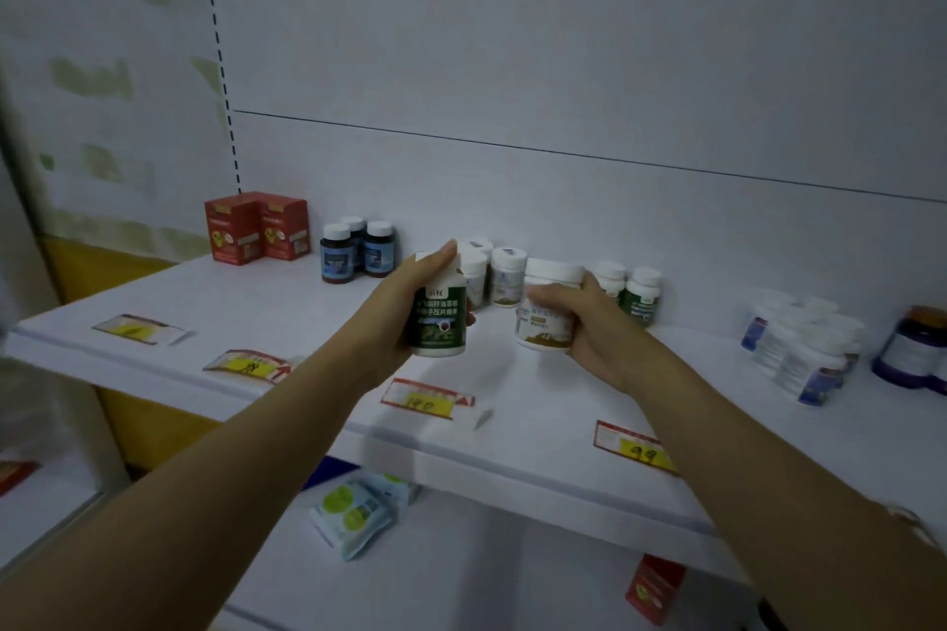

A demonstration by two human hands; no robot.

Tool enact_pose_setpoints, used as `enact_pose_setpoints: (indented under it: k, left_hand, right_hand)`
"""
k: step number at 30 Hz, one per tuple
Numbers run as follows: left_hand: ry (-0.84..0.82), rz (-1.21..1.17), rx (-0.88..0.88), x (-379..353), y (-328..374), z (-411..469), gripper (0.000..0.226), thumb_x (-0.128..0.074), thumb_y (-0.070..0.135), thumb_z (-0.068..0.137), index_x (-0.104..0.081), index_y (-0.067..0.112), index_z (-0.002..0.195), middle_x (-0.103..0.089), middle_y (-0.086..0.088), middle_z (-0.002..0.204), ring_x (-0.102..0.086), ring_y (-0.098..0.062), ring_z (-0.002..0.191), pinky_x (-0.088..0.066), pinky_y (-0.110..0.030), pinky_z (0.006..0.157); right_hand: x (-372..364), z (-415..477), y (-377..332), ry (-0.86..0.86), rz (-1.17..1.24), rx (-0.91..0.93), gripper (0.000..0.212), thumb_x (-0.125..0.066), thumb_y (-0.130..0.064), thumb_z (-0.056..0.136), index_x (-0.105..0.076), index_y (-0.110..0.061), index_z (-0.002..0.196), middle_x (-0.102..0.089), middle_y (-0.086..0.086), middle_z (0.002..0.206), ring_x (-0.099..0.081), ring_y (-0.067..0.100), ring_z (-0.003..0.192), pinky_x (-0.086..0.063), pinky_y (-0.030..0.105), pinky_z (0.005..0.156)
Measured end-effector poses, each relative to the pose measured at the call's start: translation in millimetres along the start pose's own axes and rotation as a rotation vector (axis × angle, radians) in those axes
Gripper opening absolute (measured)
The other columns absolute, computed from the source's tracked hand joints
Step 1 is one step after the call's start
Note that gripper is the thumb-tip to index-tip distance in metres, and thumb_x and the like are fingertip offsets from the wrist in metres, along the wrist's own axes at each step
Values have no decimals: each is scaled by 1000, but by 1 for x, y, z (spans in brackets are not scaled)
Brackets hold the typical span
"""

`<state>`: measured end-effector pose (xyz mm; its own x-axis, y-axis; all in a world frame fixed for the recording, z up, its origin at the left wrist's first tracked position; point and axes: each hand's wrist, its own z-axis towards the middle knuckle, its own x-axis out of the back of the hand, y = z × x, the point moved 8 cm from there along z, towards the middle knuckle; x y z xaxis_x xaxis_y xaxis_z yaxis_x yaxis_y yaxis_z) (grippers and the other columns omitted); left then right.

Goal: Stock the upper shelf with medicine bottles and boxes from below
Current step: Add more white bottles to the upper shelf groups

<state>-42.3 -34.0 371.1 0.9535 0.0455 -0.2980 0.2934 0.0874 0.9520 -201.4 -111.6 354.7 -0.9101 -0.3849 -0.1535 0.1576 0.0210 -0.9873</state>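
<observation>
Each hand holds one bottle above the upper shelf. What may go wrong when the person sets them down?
The right hand with its white jar is close to the small bottles standing at the back; a nudge may topple them. A loose price tag lies on the shelf near the left hand and its green-label bottle; a bottle set on it may wobble. Both hands are full, so neither can catch a fall.
</observation>
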Motion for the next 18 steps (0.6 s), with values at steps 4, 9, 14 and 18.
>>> enact_pose_setpoints:
  k: [4, 9, 14, 18]
  left_hand:
    - [-56, 9, -16, 24, 9, 40, 21, -54, 34, 91, -64, 17, 86, -72, 0, 68, -69, -16, 65, -53, -34, 76]
    - [-115, 1, 7, 55, 17, 85, 23, -58, 34, 89, -60, 12, 87, -70, -4, 70, -67, -19, 69, -55, -37, 78]
    - [-167, 13, 41, 71, 15, 117, 25, -59, 36, 88, -57, 12, 93, -68, -6, 73, -65, -21, 70, -53, -39, 85]
    - [-199, 3, 62, 75, 10, 129, 25, -58, 36, 88, -56, 12, 95, -67, -6, 73, -64, -21, 70, -53, -38, 83]
  right_hand:
    - [-1, 48, 16, 79, -63, -14, 89, -82, -11, 55, -39, -10, 134, -60, 16, 125, -63, 30, 109, -51, 49, 94]
    - [5, 85, 30, 198, -240, 1, 70, -76, -8, 74, -38, -17, 132, -58, 5, 124, -59, 23, 112, -46, 44, 102]
    - [10, 100, 46, 256, -418, -25, 62, -78, -11, 73, -45, -24, 124, -59, 0, 123, -58, 20, 112, -46, 44, 102]
    - [13, 109, 49, 345, -460, -25, 65, -81, -7, 69, -47, -22, 122, -59, 0, 120, -59, 21, 111, -49, 46, 99]
